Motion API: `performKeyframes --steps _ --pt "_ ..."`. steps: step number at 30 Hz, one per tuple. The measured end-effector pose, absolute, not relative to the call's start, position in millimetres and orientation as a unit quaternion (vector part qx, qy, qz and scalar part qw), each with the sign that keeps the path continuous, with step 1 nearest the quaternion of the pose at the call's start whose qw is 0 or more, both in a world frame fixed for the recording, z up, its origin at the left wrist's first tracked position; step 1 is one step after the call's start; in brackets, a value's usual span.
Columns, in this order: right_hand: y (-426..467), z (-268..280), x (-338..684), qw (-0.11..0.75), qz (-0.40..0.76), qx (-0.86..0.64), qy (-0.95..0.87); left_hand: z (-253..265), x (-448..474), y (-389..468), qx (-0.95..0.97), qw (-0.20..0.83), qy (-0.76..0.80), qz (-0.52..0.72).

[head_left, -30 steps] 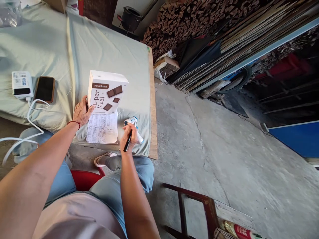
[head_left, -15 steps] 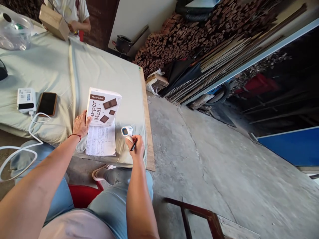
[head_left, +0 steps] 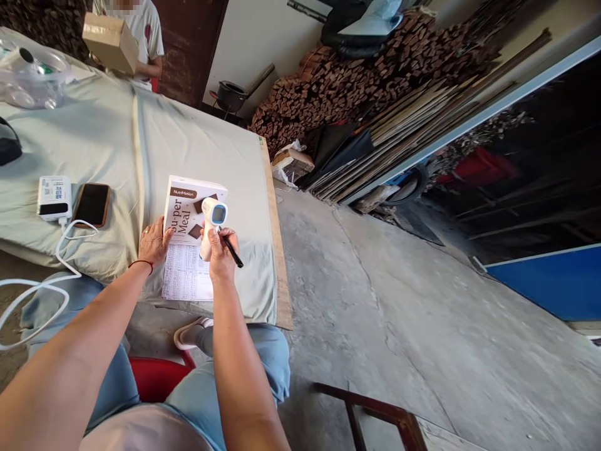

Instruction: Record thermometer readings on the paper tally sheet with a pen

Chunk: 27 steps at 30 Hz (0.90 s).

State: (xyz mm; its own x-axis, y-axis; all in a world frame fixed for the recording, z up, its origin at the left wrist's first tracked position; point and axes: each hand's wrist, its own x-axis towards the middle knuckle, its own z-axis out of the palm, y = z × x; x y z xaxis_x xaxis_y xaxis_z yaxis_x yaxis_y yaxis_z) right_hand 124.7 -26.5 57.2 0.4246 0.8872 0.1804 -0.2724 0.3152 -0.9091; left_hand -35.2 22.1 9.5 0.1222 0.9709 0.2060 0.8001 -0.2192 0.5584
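My left hand (head_left: pixel 154 242) grips the lower left edge of a white NutriMotion meal box (head_left: pixel 176 217), thumb on its printed front. The box is propped on the table over a sheet of handwritten paper (head_left: pixel 185 275). In my right hand (head_left: pixel 221 254) is a white infrared thermometer (head_left: pixel 209 227), its blue-rimmed screen facing up toward me. A black pen (head_left: pixel 233 252) also sticks out of that hand, slanting down to the right. The thermometer overlaps the box's front from my viewpoint; I cannot tell whether they touch.
On the cloth-covered table (head_left: pixel 211 156) lie a phone (head_left: pixel 92 205) and a white power bank (head_left: pixel 54 198) with a white cable (head_left: pixel 59 250). A clear plastic tub (head_left: pixel 35 78) stands at the back left. Across the table, a person holds a cardboard box (head_left: pixel 110 42).
My right hand has moved left and up with the thermometer and pen, from the table's right side to in front of the meal box. The other person's cardboard box has turned and shifted slightly.
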Motion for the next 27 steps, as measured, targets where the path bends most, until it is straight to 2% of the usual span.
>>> performKeyframes --steps 16,19,21,24,27 --pt "-26.3 70.5 119.2 0.714 0.409 -0.457 -0.339 3.6 -35.6 28.6 0.732 0.144 0.615 0.255" --pt "-41.2 66.4 130.5 0.708 0.365 -0.471 -0.378 5.3 -35.4 27.1 0.733 0.145 0.614 0.255" --pt "-57.5 56.2 147.1 0.698 0.287 -0.51 -0.414 7.1 -34.8 25.5 0.734 0.148 0.61 0.258" --pt "-83.6 28.9 184.0 0.634 0.167 -0.615 -0.438 10.0 -33.3 23.4 0.739 0.152 0.602 0.26" --pt "-101.6 -1.9 222.3 0.497 0.107 -0.726 -0.462 11.7 -31.9 22.0 0.744 0.157 0.597 0.255"
